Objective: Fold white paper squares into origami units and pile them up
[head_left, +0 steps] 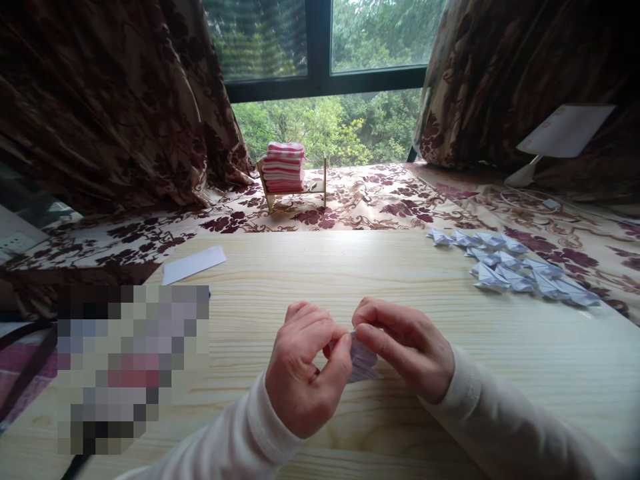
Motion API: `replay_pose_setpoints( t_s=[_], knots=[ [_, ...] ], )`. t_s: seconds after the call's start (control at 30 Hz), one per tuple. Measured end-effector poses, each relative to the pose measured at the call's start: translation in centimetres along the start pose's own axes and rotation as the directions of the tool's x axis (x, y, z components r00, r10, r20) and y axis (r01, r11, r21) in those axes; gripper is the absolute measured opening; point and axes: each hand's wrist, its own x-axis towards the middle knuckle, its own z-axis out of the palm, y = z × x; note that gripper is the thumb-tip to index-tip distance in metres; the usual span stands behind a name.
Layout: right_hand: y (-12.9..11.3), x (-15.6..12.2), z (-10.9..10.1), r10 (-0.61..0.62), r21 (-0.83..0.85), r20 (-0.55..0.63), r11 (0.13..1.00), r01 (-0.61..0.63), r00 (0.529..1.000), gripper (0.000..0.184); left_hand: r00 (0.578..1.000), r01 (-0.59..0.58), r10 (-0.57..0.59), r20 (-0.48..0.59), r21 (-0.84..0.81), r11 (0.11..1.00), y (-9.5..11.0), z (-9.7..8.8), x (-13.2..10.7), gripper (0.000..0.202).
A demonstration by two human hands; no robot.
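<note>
Between both hands, just over the table, is a small piece of folded paper [363,360] with faint lines of print or writing on it. My left hand [310,367] pinches its upper left part between thumb and forefinger. With bent fingers, my right hand [407,343] pinches the paper's top edge close beside the left fingertips. The fingers cover the upper part of the paper, so its full shape is hidden. Several folded white paper pieces [515,263] sit in rows at the table's far right. A flat white paper strip [195,265] lies at the far left.
The light wooden table [280,267] meets a flower-patterned cloth ledge. On that ledge are a small rack [295,193] with folded pink-striped cloths [283,167] and a white lamp [565,133] with a cord. A blurred-out object [135,367] lies on the left.
</note>
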Motion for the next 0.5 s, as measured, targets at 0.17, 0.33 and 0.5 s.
replay_pose_setpoints(
  t_s=[0.17,0.33,0.5],
  knots=[
    [0.21,0.07,0.02,0.034,0.041,0.016,0.999,-0.035,0.999,0.028,1.000,0.004,-0.004,-0.008,0.005,1.000,-0.11,0.01,-0.12,0.021],
    [0.43,0.04,0.26,0.039,0.059,0.011,0.997,-0.039,0.999,0.023,1.000,0.010,-0.010,0.013,0.014,1.000,-0.09,0.00,-0.06,0.021],
    [0.35,0.31,0.21,0.054,0.048,0.019,0.997,-0.055,0.998,0.029,0.999,0.017,-0.018,0.035,0.016,1.000,-0.13,0.03,0.08,0.022]
  ],
)
